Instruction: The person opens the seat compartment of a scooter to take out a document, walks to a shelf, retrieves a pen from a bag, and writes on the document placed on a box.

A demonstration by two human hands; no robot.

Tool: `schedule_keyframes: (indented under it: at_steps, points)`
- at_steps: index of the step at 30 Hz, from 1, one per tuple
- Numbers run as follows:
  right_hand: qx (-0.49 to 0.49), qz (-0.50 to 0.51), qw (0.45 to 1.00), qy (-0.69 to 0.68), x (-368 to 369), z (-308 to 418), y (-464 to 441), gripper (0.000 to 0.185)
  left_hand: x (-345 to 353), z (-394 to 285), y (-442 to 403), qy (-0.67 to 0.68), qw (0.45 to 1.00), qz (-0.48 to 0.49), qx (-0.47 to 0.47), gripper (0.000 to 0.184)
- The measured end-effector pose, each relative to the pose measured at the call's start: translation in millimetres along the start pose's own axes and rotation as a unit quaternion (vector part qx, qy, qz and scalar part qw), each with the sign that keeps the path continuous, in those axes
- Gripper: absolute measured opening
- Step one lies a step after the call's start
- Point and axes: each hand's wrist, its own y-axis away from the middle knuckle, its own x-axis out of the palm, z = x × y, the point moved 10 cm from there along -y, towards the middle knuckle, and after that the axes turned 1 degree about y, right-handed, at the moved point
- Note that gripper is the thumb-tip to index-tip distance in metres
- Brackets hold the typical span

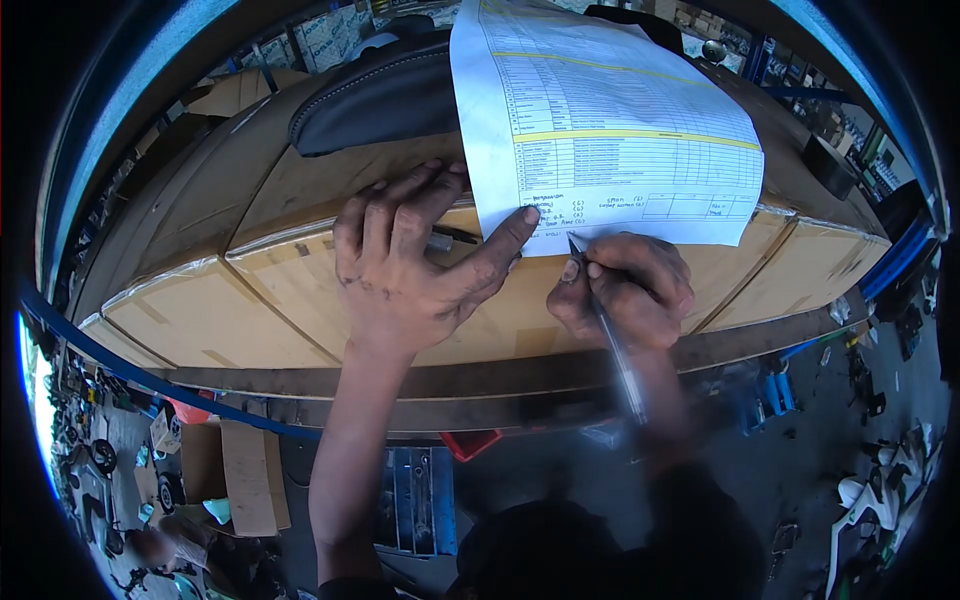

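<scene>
A printed sheet of paper [620, 110] with tables, yellow bands and handwritten lines near its lower edge lies over the top of a cardboard box [540, 315]. My right hand [640, 285] grips a clear-barrelled pen [620, 360], its tip touching the paper by the lowest handwriting. My left hand [405, 255] rests on the box with fingers spread, and its thumb presses the sheet's lower left part. Between that thumb and the fingers shows a small dark, pointed object [455, 234], partly hidden by the hand; I cannot tell what it is.
Behind the paper lies a black stitched padded piece [385, 95]. A dark round object [830, 165] sits on the box at right. Blue rack rails curve around. On the floor below are a blue tool tray [418, 500], an opened carton [250, 475] and a person [185, 545] at lower left.
</scene>
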Motion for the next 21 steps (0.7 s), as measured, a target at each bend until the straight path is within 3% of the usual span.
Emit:
schedule_keyframes:
  at_steps: [13,15,17,18,20,21]
  points:
    - [-0.005,0.018,1.0,0.01,2,3,-1,0.026,0,-1,2,0.004,1.0,-0.012,0.012,0.046]
    - [-0.012,-0.047,0.999,-0.004,-8,2,1,0.023,2,-3,2,0.013,1.0,-0.018,0.007,0.047]
    - [0.01,0.015,1.0,-0.024,-9,-2,6,0.02,-1,-2,5,0.003,0.999,-0.033,0.012,0.051]
    - [-0.013,-0.041,0.999,-0.027,-17,-5,24,0.018,-2,-1,4,0.012,1.0,-0.017,-0.005,0.051]
    - [0.009,0.055,0.995,-0.077,-16,-18,31,0.019,-5,2,5,0.038,0.998,-0.041,-0.011,0.037]
    - [0.024,0.039,0.993,-0.113,-20,-31,42,0.017,-9,3,5,0.061,0.996,-0.06,-0.018,0.031]
